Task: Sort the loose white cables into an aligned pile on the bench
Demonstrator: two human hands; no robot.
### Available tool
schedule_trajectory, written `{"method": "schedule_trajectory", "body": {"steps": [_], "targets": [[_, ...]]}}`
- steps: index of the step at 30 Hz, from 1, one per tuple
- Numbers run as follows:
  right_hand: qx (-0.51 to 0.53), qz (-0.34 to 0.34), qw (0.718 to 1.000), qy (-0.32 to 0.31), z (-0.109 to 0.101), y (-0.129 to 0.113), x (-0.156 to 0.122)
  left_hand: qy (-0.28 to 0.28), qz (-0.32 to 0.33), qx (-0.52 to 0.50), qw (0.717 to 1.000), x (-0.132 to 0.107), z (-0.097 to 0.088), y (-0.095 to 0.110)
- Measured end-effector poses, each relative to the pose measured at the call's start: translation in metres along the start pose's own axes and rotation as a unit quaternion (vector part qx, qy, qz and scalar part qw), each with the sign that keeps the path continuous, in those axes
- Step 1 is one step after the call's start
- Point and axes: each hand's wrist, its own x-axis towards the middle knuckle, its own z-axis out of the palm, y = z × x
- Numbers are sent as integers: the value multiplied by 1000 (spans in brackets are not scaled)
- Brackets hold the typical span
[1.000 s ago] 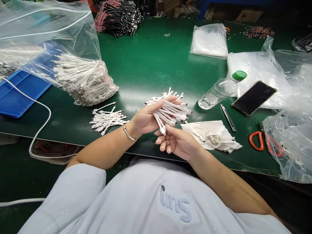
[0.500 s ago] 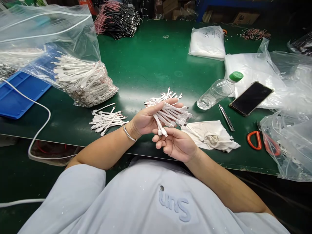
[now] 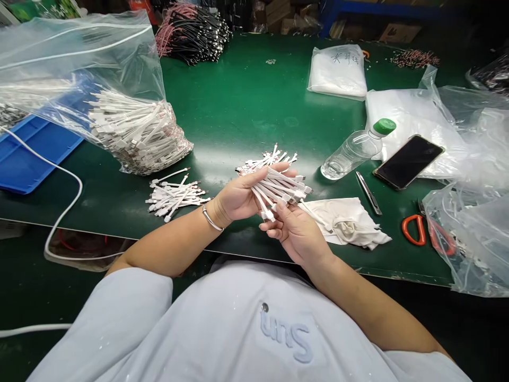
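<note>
A bundle of short white cables (image 3: 281, 185) with plugs at their ends lies across my left hand (image 3: 240, 198), whose fingers and thumb curl round it. My right hand (image 3: 299, 231) is closed at the near side of the bundle, its thumb and fingers on a cable's white connector there. Just behind the hands is a pile of similar white cables (image 3: 272, 156) on the green table. Another small heap of white cables (image 3: 175, 197) lies to the left of my left wrist. A white cloth (image 3: 350, 217) is spread to the right of my right hand.
A clear bag of white cables (image 3: 139, 132) and a blue tray (image 3: 43, 154) stand left. To the right are a bottle (image 3: 350, 154), a phone (image 3: 409, 161), a cutter knife (image 3: 368, 193), orange-handled scissors (image 3: 413, 230) and plastic bags (image 3: 417, 122). Black and pink cables (image 3: 194, 33) lie behind.
My right hand has shifted a little right and upward, closer against the bundle, its thumb now on the connectors. My left hand has stayed nearly in place with the cables.
</note>
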Motion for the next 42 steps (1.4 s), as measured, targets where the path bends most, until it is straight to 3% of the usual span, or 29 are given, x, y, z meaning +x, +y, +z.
{"method": "schedule_trajectory", "body": {"steps": [5,7,16,18,22,24,27,30,35,42], "targets": [[-5,83,993,-84,2,1,1,2,-1,-11,1000,1,1,-3],[-2,93,991,-91,3,2,1,-6,1,-10,1000,1,1,-4],[-85,0,996,-26,5,10,1,-9,-16,-15,1000,2,-1,-4],[-104,35,993,-34,0,9,1,-9,-20,-9,1000,2,-1,-4],[-100,193,963,-157,-10,2,-4,-20,-15,34,999,1,0,-5],[-57,221,954,-194,-15,-4,-6,-35,-15,57,998,0,1,-6],[-22,213,950,-227,-21,-14,-10,-50,-15,58,997,-1,3,-5],[-60,203,939,-272,-25,-16,-18,-53,-15,33,998,-2,4,-1],[-136,191,942,-240,-24,-6,-29,-56,-43,12,997,-5,4,4],[-56,197,933,-297,-18,-11,-30,-82,2,102,991,-5,1,-1]]}}
